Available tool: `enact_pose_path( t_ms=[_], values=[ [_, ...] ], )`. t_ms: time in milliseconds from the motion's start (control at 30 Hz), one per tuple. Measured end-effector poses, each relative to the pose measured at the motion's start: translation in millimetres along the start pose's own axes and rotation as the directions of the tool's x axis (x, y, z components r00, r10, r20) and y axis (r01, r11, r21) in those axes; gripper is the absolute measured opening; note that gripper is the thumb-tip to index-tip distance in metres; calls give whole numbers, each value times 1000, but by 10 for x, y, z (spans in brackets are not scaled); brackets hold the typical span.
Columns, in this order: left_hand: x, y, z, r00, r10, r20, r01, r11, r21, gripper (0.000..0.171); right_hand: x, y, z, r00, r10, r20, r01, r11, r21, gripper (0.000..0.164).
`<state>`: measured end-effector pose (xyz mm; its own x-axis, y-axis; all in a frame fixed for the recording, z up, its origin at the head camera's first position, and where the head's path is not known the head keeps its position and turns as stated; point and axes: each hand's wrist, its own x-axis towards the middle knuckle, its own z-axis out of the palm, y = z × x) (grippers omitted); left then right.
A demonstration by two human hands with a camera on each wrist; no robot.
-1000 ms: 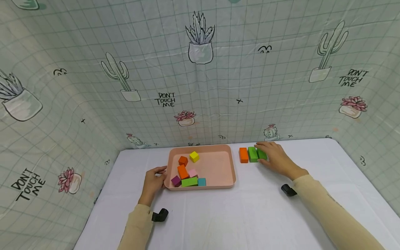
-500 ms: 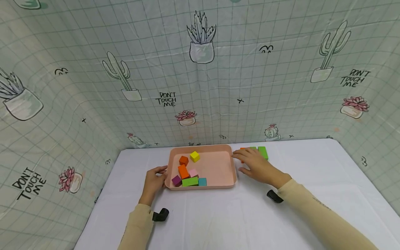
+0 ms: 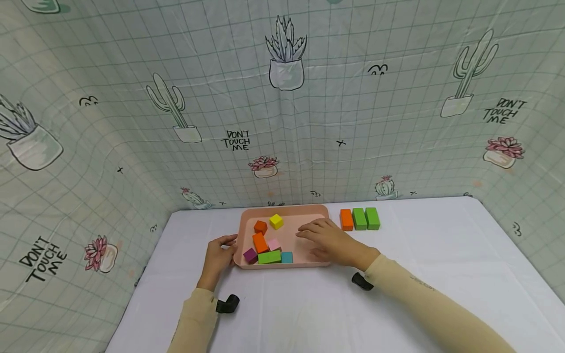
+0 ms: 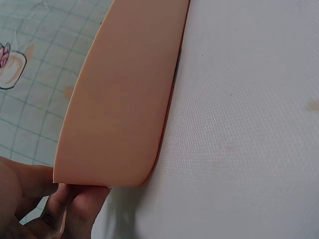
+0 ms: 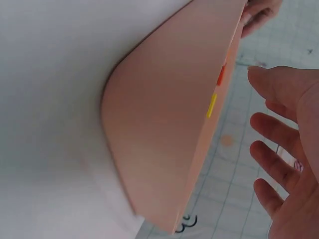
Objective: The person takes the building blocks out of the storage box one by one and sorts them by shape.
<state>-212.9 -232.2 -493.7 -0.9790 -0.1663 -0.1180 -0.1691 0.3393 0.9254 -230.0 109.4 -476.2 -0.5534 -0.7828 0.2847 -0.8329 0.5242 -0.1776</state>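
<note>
A shallow pink tray (image 3: 304,208) lies on the white table with several coloured blocks in its left part. At its left end, my left hand (image 3: 218,257) holds the tray by the edge, its fingertips (image 4: 89,199) against the outer wall in the left wrist view. Over the tray's right part hovers my right hand (image 3: 331,240), fingers spread and nothing in them. Nearest to it are a pink block (image 3: 274,244), a blue block (image 3: 287,257) and a yellow block (image 3: 276,221). A green block (image 3: 269,257), an orange block (image 3: 260,242), a red-orange block (image 3: 260,227) and a purple block (image 3: 250,255) lie further left.
To the right of the tray, an orange block (image 3: 346,219) and two green blocks, a middle one (image 3: 359,218) and a right one (image 3: 372,218), stand in a row. A cloth wall (image 3: 282,122) printed with cacti rises behind the table (image 3: 287,309).
My right hand has left the right green block of the row and moved left, past the row, to above the tray. The left hand stays at the tray's left end.
</note>
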Motion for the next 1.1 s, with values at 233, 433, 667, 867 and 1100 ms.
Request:
enact_pose_path(
  t_ms=[233, 433, 667, 867, 1100],
  values=[
    [17, -16, -5, 1000, -10, -2, 10, 1000, 14, 32, 205, -88, 96, 997, -74, 17, 74, 997, -38, 48],
    [24, 5, -11, 1000, -1, -10, 1, 1000, 4, 31, 353, -163, 165, 993, -98, 70, 102, 993, -65, 47],
    [-9, 0, 6, 1000, -14, -6, 15, 999, 30, 32, 421, -258, 177, 990, -75, 116, 81, 996, -46, 51],
    [-8, 7, 7, 1000, 7, -16, -6, 999, 32, 32, 466, -285, 223, 990, -71, 118, 75, 997, -27, 51],
    [-6, 9, 13, 1000, -10, -20, 11, 999, 41, 31, 500, -249, 269, 986, -45, 163, 44, 999, 8, 48]
  ],
)
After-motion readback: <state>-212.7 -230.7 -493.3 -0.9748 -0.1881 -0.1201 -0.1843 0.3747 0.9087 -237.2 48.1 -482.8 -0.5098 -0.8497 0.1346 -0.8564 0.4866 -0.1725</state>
